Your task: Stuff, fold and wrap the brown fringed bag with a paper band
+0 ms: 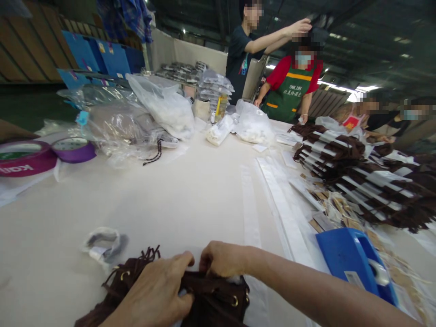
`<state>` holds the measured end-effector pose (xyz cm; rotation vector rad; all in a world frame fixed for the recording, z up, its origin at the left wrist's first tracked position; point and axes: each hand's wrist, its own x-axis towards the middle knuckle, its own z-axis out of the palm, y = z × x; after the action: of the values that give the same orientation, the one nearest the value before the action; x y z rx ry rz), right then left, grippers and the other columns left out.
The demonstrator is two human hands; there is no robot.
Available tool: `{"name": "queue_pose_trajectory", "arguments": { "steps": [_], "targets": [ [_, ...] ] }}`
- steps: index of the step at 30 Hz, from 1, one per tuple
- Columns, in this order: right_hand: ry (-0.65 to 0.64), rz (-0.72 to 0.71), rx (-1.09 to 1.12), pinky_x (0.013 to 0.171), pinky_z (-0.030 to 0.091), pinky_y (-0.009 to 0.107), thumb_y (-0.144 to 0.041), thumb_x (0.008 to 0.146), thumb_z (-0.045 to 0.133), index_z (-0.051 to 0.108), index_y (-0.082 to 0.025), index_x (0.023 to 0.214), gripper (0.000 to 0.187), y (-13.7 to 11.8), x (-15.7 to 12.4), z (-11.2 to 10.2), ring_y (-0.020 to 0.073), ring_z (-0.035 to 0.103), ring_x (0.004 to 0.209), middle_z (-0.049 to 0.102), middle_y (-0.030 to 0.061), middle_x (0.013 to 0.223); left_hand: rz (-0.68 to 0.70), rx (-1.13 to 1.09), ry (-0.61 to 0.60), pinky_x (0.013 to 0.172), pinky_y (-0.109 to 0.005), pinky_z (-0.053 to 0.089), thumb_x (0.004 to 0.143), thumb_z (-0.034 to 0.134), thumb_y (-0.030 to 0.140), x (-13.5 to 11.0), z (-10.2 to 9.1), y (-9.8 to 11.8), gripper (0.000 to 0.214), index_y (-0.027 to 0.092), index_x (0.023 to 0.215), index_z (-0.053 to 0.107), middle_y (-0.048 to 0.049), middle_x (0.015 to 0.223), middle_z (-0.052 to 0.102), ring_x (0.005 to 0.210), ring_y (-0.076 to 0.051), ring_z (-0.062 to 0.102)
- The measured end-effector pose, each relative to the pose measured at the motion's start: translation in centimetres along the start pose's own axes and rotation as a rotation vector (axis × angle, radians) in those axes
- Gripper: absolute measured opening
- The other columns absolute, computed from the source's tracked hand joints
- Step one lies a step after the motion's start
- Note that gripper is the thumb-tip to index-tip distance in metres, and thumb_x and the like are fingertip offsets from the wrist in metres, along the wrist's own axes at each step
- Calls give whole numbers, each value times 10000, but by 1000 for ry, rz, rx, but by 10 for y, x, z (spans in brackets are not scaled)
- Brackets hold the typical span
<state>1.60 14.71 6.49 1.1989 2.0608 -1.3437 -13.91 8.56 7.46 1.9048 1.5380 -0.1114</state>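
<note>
Close to me at the bottom of the head view lies a dark brown fringed bag (218, 293) with gold eyelets and thin cords. My left hand (158, 286) lies over its left part, thumb and forefinger at the upper edge. Curled fingers of my right hand (221, 260) grip the far rim, their tips partly hidden. Something white shows between the two hands at that rim. Left of the bag, a crumpled ring of whitish material (102, 243) sits on the table (163, 200).
Stacked brown fringed goods (371, 181) with white bands rise at right, behind a blue tape dispenser (357, 263). Tape rolls (73, 150) lie at left, near clear plastic bags (116, 122). White strips (275, 200) run along the table. Several people stand beyond, one in a green apron (289, 93).
</note>
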Motion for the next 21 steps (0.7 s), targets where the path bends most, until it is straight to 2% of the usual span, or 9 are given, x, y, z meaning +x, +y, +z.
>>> {"name": "queue_pose_trajectory", "arguments": {
  "steps": [3, 8, 10, 12, 15, 17, 18, 20, 21],
  "targets": [
    [131, -122, -35, 495, 401, 181, -93, 633, 516, 677, -144, 930, 342, -4, -14, 4, 137, 575, 643, 678, 51, 772, 71, 9, 64, 804, -342, 358, 586, 432, 178, -1, -4, 2, 442, 240, 1011, 533, -46, 984, 561, 965, -230, 523],
    [323, -237, -232, 618, 418, 246, -81, 625, 514, 686, -139, 864, 300, -19, -41, 13, 196, 603, 757, 685, 90, 804, 149, 103, 149, 783, -349, 316, 506, 415, 174, -8, 5, 1, 268, 196, 731, 558, -31, 885, 552, 893, -222, 494],
    [393, -234, -89, 645, 422, 263, -74, 609, 529, 685, -141, 804, 259, -16, -51, 19, 202, 603, 753, 678, 76, 768, 121, 82, 141, 673, -297, 312, 496, 421, 183, -8, 10, 1, 173, 190, 652, 496, 4, 723, 535, 757, -189, 491],
    [506, -221, 107, 687, 426, 267, -111, 670, 508, 668, -133, 806, 211, -5, -61, 27, 191, 597, 781, 667, 73, 790, 65, 32, 118, 560, -264, 253, 486, 437, 202, -9, 13, 1, 104, 192, 586, 409, 39, 581, 443, 638, -159, 443],
    [691, -182, 349, 730, 442, 271, -235, 874, 245, 586, -74, 982, 392, 16, -77, 53, 172, 584, 863, 625, 136, 951, 56, -102, 128, 526, -249, 214, 477, 454, 227, -16, 9, 4, 141, 194, 555, 342, 58, 543, 346, 592, -132, 376],
    [683, -244, 733, 761, 454, 286, -329, 916, 66, 505, -50, 1089, 548, 27, -86, 79, 164, 589, 880, 592, 166, 1018, 85, -189, 139, 524, -240, 222, 495, 468, 255, -23, 1, 7, 149, 194, 557, 347, 61, 544, 321, 582, -122, 346],
    [621, -316, 937, 776, 458, 297, -387, 916, 15, 481, -60, 1120, 605, 30, -90, 93, 162, 595, 874, 589, 161, 1025, 97, -218, 144, 519, -238, 221, 501, 472, 271, -26, -5, 9, 155, 195, 559, 351, 63, 541, 312, 573, -117, 331],
    [464, -483, 1139, 784, 467, 325, -500, 910, 39, 488, -114, 1130, 632, 30, -99, 119, 174, 603, 871, 598, 125, 1009, 108, -266, 168, 516, -235, 224, 503, 478, 302, -31, -17, 14, 168, 196, 564, 363, 63, 533, 309, 560, -113, 316],
    [414, -541, 1126, 776, 474, 339, -530, 912, 120, 502, -141, 1123, 584, 28, -103, 130, 183, 601, 877, 599, 105, 1004, 106, -287, 186, 516, -236, 229, 497, 483, 319, -32, -24, 18, 178, 197, 561, 371, 62, 528, 314, 556, -114, 314]
  ]
}}
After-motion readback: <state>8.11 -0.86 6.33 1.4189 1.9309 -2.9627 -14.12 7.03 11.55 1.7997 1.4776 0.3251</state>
